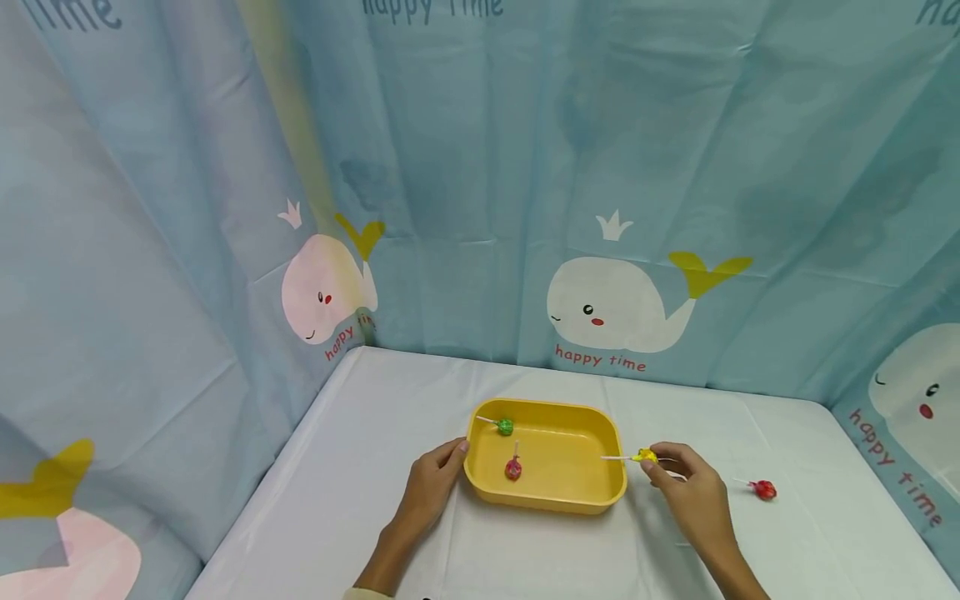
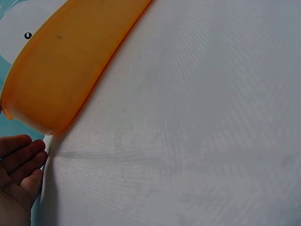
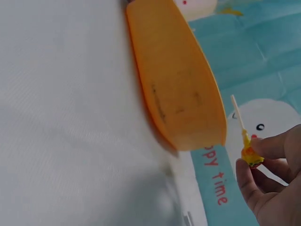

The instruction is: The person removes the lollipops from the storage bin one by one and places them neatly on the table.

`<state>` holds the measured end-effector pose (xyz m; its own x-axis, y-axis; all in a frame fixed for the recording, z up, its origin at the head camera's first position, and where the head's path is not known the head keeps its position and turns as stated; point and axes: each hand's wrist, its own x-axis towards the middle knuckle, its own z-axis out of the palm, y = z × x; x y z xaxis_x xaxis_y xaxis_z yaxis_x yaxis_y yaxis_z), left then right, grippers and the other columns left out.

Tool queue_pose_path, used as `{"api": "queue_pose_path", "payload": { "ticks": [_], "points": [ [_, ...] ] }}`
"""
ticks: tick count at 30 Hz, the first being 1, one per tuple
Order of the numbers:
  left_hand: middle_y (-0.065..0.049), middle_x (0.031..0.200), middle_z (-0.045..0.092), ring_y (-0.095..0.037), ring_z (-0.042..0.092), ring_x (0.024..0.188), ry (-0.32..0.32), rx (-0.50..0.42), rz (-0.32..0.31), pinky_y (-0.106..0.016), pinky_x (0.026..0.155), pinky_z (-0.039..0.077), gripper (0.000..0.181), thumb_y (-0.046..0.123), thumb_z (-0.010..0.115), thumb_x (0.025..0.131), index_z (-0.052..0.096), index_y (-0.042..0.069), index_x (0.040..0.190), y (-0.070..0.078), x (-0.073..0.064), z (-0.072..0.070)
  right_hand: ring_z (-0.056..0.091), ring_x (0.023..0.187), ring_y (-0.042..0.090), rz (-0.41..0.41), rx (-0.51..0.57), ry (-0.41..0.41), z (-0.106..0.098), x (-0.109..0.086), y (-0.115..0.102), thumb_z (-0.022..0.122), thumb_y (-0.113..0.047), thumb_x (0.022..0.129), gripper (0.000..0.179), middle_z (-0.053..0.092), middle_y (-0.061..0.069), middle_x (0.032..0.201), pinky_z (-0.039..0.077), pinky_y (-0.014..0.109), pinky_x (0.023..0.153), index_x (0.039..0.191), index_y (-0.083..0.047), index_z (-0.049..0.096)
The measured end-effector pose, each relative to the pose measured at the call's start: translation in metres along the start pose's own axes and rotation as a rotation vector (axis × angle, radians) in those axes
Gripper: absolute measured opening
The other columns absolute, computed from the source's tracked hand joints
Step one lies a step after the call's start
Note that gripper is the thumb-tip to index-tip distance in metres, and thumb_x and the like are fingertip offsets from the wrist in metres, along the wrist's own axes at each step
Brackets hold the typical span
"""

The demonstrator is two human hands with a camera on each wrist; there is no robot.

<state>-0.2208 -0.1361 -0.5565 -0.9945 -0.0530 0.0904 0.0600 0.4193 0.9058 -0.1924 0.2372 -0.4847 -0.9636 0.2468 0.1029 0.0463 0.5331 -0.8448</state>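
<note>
A yellow tray (image 1: 543, 502) stands on the table with a green-wrapped lollipop (image 1: 505, 427) and a red-wrapped lollipop (image 1: 513, 469) inside. My left hand (image 1: 431, 487) touches the tray's left end. In the left wrist view several of its fingers (image 2: 28, 157) extend fairly straight, beside the tray's outer wall. A yellow-wrapped lollipop (image 1: 645, 455) is pinched by the candy end between thumb and fingers of my right hand (image 1: 693, 492), just off the tray's right end. Its white stick points left over the rim; in the right wrist view the stick (image 3: 237, 112) tilts upward.
Another red-wrapped lollipop (image 1: 763, 490) lies on the white-covered table (image 1: 825, 550), to the right of my right hand. Behind the table and along its sides hangs a blue curtain (image 1: 480, 292) printed with whales.
</note>
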Motion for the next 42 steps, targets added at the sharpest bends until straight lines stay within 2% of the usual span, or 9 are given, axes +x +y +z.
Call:
{"api": "queue_pose_path", "payload": {
  "ticks": [11,18,20,22,26,28,32,37,42],
  "points": [
    [-0.006,0.143,0.069,-0.032,0.058,0.141,0.000,0.000,0.001,-0.053,0.120,0.045,0.059,0.057,0.054,0.108,0.069,0.011,0.141,-0.002,0.000,-0.001,0.072,0.080,0.005,0.069,-0.112,0.049,-0.018,0.000,0.020,0.077,-0.023,0.100,0.035,0.078,0.018,0.116,0.056,0.015,0.065,0.130,-0.007,0.070],
    [-0.006,0.143,0.068,-0.032,0.058,0.141,-0.005,0.001,0.004,-0.052,0.120,0.045,0.061,0.059,0.052,0.108,0.069,0.011,0.142,-0.001,0.001,0.000,0.074,0.108,0.035,0.112,-0.191,0.085,-0.031,0.002,0.032,0.077,-0.028,0.100,0.036,0.076,0.020,0.123,0.048,0.011,0.064,0.130,-0.007,0.071],
    [-0.006,0.143,0.069,-0.032,0.058,0.141,-0.006,0.004,0.006,-0.052,0.120,0.045,0.061,0.058,0.052,0.108,0.069,0.011,0.142,0.000,0.000,0.000,0.075,0.107,0.027,0.122,-0.206,0.093,-0.036,0.002,0.036,0.078,-0.030,0.100,0.037,0.077,0.019,0.121,0.047,0.014,0.072,0.129,-0.009,0.072],
    [-0.006,0.142,0.069,-0.032,0.059,0.141,-0.004,0.004,0.005,-0.052,0.120,0.046,0.060,0.058,0.053,0.108,0.070,0.011,0.141,0.000,0.000,0.000,0.072,0.098,0.006,0.129,-0.212,0.100,-0.041,0.002,0.040,0.078,-0.033,0.099,0.037,0.079,0.016,0.118,0.047,0.019,0.079,0.129,-0.010,0.073],
    [-0.005,0.142,0.069,-0.031,0.059,0.141,-0.003,0.008,0.005,-0.052,0.120,0.046,0.059,0.058,0.053,0.108,0.070,0.012,0.141,0.000,-0.001,-0.001,0.057,0.087,-0.015,0.151,-0.215,0.110,-0.049,0.002,0.047,0.078,-0.036,0.099,0.040,0.079,0.015,0.116,0.048,0.016,0.078,0.129,-0.011,0.074],
    [-0.005,0.142,0.069,-0.031,0.058,0.141,-0.002,0.010,0.005,-0.053,0.120,0.045,0.059,0.058,0.052,0.108,0.070,0.012,0.141,-0.001,-0.001,-0.001,0.066,0.092,-0.003,0.160,-0.217,0.115,-0.051,0.003,0.050,0.078,-0.036,0.099,0.040,0.078,0.016,0.119,0.044,0.008,0.067,0.129,-0.010,0.073],
    [-0.005,0.143,0.069,-0.032,0.058,0.141,0.000,0.010,0.004,-0.053,0.120,0.045,0.060,0.059,0.052,0.108,0.070,0.012,0.141,-0.001,-0.001,0.000,0.072,0.111,0.036,0.204,-0.215,0.131,-0.055,0.004,0.056,0.075,-0.031,0.101,0.039,0.075,0.022,0.125,0.045,0.010,0.062,0.131,-0.006,0.071],
    [-0.005,0.142,0.069,-0.031,0.059,0.141,0.002,0.007,0.009,-0.052,0.120,0.046,0.060,0.058,0.053,0.108,0.070,0.011,0.141,-0.001,0.000,0.000,0.074,0.102,0.040,0.249,-0.209,0.172,-0.060,0.007,0.065,0.073,-0.020,0.103,0.037,0.071,0.029,0.128,0.051,0.015,0.057,0.134,0.000,0.067],
    [-0.005,0.141,0.070,-0.031,0.059,0.140,0.007,0.006,0.009,-0.052,0.119,0.046,0.060,0.059,0.053,0.108,0.070,0.012,0.141,-0.001,0.000,0.000,0.076,0.099,0.041,0.255,-0.217,0.207,-0.068,0.007,0.074,0.073,-0.016,0.103,0.036,0.067,0.031,0.134,0.049,0.010,0.053,0.133,0.003,0.066]
  ]
}}
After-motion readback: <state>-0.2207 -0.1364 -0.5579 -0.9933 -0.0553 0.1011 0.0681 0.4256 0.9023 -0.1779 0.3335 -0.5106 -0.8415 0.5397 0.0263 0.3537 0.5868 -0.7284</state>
